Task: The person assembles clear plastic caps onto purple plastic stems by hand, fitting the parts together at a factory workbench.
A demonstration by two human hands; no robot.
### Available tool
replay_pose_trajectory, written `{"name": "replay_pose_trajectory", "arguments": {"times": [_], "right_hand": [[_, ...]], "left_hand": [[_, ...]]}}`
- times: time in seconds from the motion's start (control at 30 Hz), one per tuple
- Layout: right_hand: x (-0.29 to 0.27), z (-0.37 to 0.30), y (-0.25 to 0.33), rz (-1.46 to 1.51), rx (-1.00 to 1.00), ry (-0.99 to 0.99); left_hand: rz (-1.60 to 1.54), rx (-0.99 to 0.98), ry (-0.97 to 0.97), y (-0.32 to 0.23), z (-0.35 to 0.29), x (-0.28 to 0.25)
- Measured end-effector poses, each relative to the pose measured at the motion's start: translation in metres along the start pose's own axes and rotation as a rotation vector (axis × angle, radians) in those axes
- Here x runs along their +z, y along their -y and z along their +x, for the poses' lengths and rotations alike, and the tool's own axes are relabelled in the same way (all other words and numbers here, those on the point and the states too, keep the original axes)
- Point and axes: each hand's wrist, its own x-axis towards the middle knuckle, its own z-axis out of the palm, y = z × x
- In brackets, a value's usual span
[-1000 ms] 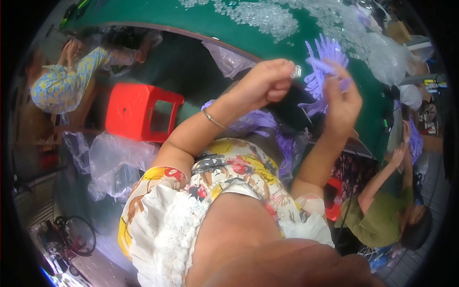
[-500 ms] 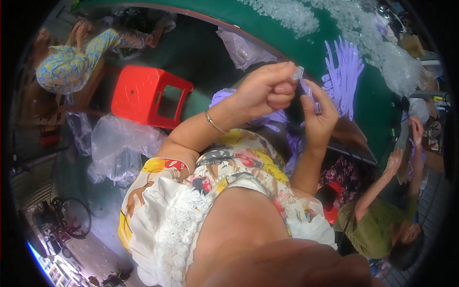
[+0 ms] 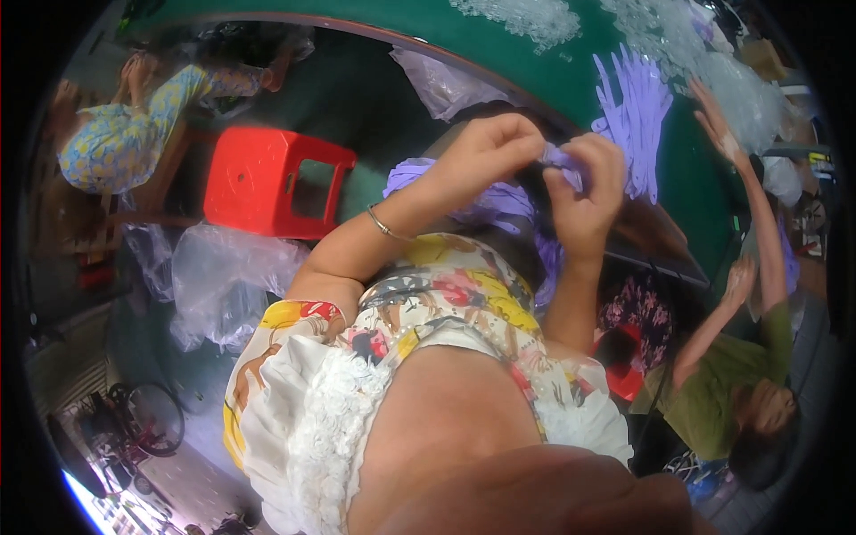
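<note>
My left hand (image 3: 501,145) is closed in a pinch in front of my chest, at one end of a soft lavender strip (image 3: 567,166). The small clear plastic piece in its fingertips is mostly hidden. Close on the right, my right hand (image 3: 588,183) curls its fingers and thumb around the same strip, which is bunched between the hands. A pile of lavender strips (image 3: 504,203) lies on my lap below the left wrist. On the green table (image 3: 535,85) beyond my right hand lies a fanned bundle of lavender strips (image 3: 637,125).
Heaps of clear plastic pieces (image 3: 526,20) lie on the far side of the table. A red stool (image 3: 259,183) and crumpled clear bags (image 3: 223,276) are on the left. A co-worker in a green top (image 3: 722,383) reaches toward the table on the right. Another person (image 3: 125,129) sits far left.
My hands have drawn closer, and the clear piece that showed in my left fingertips is now mostly hidden by the strip and fingers. The co-worker's arm has stretched up toward the table.
</note>
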Motion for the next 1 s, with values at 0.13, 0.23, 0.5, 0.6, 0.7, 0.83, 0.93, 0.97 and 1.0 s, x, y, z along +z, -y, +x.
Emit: {"name": "replay_pose_trajectory", "arguments": {"times": [0.13,0.23,0.5,0.6,0.7,0.83,0.93,0.97,1.0], "right_hand": [[0.000,-0.007,-0.001,-0.124,0.027,0.053],[-0.003,-0.017,-0.010,0.461,0.284,-0.010],[0.000,-0.018,-0.016,0.661,0.461,0.079],[0.003,-0.018,-0.018,0.588,0.403,0.139],[0.002,-0.017,-0.012,0.533,0.349,0.185],[0.000,-0.020,-0.020,0.431,0.256,0.199],[0.000,-0.019,-0.016,0.471,0.323,0.186],[0.001,-0.019,-0.014,0.471,0.325,0.186],[0.002,-0.018,-0.014,0.479,0.327,0.188]], "left_hand": [[0.499,0.225,0.039,-0.001,0.000,-0.004],[0.435,0.076,0.074,-0.006,-0.001,-0.007],[0.311,0.089,0.211,-0.015,0.001,-0.010],[0.165,0.016,0.229,-0.012,0.003,-0.015],[0.104,-0.016,0.257,-0.008,0.003,-0.017],[0.110,-0.031,0.297,-0.006,0.003,-0.021],[0.080,0.019,0.270,-0.009,0.000,-0.013],[0.079,0.017,0.269,-0.009,0.000,-0.013],[0.070,0.003,0.265,-0.009,0.000,-0.013]]}}
